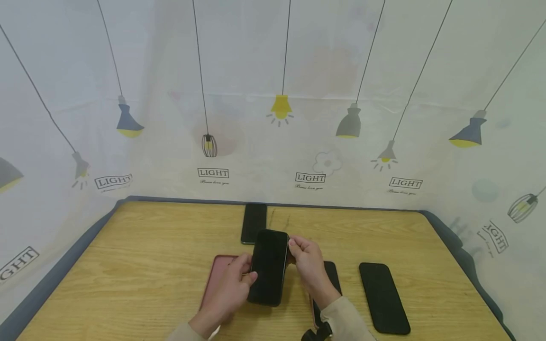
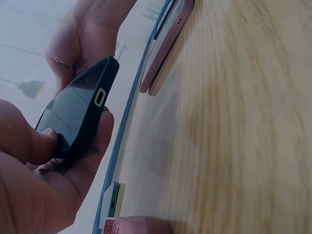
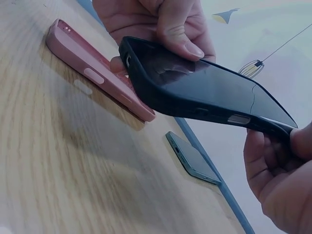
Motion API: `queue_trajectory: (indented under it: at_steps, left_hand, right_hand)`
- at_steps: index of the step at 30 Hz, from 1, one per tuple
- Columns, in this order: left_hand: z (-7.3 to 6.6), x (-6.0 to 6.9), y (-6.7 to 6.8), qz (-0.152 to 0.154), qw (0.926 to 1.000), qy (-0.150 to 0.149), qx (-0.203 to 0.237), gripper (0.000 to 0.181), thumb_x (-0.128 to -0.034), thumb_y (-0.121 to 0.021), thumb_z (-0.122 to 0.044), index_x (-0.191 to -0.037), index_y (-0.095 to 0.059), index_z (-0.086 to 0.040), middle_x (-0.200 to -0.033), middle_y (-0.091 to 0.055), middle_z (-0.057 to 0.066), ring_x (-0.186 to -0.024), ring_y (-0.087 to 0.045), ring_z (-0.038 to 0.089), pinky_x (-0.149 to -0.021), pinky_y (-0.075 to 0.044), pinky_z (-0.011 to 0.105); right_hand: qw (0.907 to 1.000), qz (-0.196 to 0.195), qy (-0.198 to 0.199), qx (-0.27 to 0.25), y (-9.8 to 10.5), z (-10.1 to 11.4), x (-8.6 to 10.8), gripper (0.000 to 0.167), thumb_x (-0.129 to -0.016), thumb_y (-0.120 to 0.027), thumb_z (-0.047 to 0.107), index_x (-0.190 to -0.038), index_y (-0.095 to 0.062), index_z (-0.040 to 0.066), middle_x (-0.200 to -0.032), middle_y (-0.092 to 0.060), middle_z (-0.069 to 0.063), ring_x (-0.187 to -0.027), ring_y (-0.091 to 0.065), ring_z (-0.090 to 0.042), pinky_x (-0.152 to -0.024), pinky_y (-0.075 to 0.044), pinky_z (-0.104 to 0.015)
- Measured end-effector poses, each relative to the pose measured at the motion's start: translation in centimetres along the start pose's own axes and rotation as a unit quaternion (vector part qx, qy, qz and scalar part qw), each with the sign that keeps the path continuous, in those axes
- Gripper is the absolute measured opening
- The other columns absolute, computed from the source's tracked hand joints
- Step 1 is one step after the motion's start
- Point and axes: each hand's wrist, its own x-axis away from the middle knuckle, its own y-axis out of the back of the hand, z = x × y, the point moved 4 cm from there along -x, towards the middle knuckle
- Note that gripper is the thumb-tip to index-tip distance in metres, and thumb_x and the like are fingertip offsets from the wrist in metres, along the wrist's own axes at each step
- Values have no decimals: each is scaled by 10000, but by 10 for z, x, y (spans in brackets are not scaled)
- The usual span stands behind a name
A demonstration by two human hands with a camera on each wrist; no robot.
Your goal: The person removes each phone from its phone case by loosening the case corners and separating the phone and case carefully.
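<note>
A black-screened phone (image 1: 268, 267) in a dark case (image 3: 195, 112) is held up above the table, its screen toward me. My left hand (image 1: 228, 290) grips its lower left side, thumb on the screen and fingers underneath. At the upper right corner my right hand (image 1: 311, 267) pinches the case between thumb and fingers. In the right wrist view, the case's rim is bent away from the phone at that corner. An unfilled pink phone case (image 3: 83, 68) lies behind my left hand on the table.
Beyond the held phone, another phone (image 1: 254, 221) lies near the table's back edge. A phone in a pink case (image 1: 332, 274) is partly hidden under my right forearm. Farther right lies a black phone (image 1: 384, 298). A lamp-printed curtain (image 1: 256, 57) surrounds the wooden table (image 1: 141, 265).
</note>
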Motion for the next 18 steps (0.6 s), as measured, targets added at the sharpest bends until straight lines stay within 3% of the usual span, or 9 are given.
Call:
queue_trajectory:
  at_steps: [5,10,18]
  left_hand:
    - [1,-2,-1,-33,9999,91,91,185,-1005,-552,52,-1172,-604,-9,-1123,-733,168,-1001,-700,242,-829,-603,433]
    - [2,-2,-1,-71,9999,-12,148,227,-987,-545,90,-1186,-605,-1,-1126,-732,177,-989,-698,237,-824,-605,421]
    - [1,0,4,-246,9996,-168,-18,195,-986,-555,88,-1163,-609,26,-1080,-746,184,-954,-719,234,-823,-610,425]
  right_hand:
    - [9997,-21,-86,-246,-1,-3,0,279,-1082,-456,13,-1109,-670,-164,-816,-725,-47,-642,-631,-121,-611,-536,-241]
    - [9975,38,-219,-669,-5,-3,0,301,-1093,-420,14,-1102,-664,-163,-880,-735,-38,-741,-694,-114,-683,-581,-246]
    - [9953,324,-317,-852,-5,-1,-2,300,-1095,-466,77,-938,-698,-31,-806,-695,-27,-684,-633,-138,-653,-549,-263]
